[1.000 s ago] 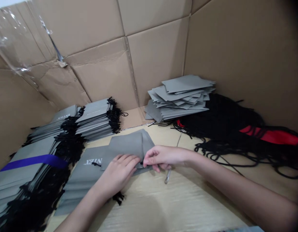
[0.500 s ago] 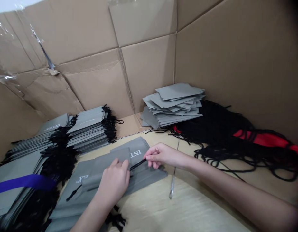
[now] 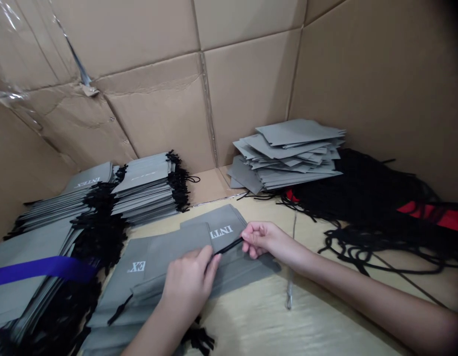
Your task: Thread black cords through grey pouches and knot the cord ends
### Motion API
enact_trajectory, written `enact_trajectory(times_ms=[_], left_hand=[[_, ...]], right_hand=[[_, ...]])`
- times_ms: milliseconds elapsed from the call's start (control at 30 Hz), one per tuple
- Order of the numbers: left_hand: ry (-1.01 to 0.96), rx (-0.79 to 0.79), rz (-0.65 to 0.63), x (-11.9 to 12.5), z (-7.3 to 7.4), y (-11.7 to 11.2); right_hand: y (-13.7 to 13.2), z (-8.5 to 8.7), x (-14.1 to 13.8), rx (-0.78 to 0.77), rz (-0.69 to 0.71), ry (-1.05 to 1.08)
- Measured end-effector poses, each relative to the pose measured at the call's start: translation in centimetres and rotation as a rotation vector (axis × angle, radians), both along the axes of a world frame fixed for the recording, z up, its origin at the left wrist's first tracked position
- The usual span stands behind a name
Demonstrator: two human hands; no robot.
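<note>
A short length of black cord (image 3: 229, 245) is stretched between my two hands. My right hand (image 3: 264, 240) pinches its far end between thumb and fingertips. At the near end my left hand (image 3: 190, 277) has thumb and forefinger closed on the cord, low over a grey fabric pouch (image 3: 177, 237). Another black cord end (image 3: 120, 309) sticks out at that pouch's left side. Beneath lie more grey pouches (image 3: 221, 222) with white lettering, partly covered by the hands. A thin metal threading tool (image 3: 289, 289) rests on the table right of my right hand.
Tall cardboard walls (image 3: 158, 99) enclose the table (image 3: 325, 316). Stacked corded pouches (image 3: 145, 185) stand at the left, near a bundle with a purple band (image 3: 43, 270). Loose grey pieces (image 3: 299, 133) are piled at the back, beside tangled black cords (image 3: 366, 190) with a red strip (image 3: 433, 213).
The view has shifted, so most things sit further right in the picture. Both hands keep hold of the cord, and the stretch showing between them looks slightly longer.
</note>
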State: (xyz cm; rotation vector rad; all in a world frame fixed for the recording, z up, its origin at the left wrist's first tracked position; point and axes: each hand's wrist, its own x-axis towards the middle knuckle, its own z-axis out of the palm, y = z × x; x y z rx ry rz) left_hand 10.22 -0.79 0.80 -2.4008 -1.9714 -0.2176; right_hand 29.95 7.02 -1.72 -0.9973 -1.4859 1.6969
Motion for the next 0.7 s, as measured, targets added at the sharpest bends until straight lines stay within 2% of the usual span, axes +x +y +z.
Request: enact_trajectory(times_ms=[200,367,533,700], left_hand=[[-0.018,-0.023,0.051,0.2,0.1,-0.4],[-0.196,0.000,0.033,0.1,-0.1,-0.2],[-0.398,-0.034,0.044,0.1,0.0,-0.3],[-0.471,-0.012,0.089,0.4,0.3,-0.4]], right_hand=[[-0.3,0.3,-0.2,0.026,-0.019,0.068],[-0.8,0.2,-0.2,0.071,-0.013,0.075],[-1.1,0.3,-0.3,0.266,-0.051,-0.010],[-1.5,0.6,-0.2,0.420,-0.059,-0.134]])
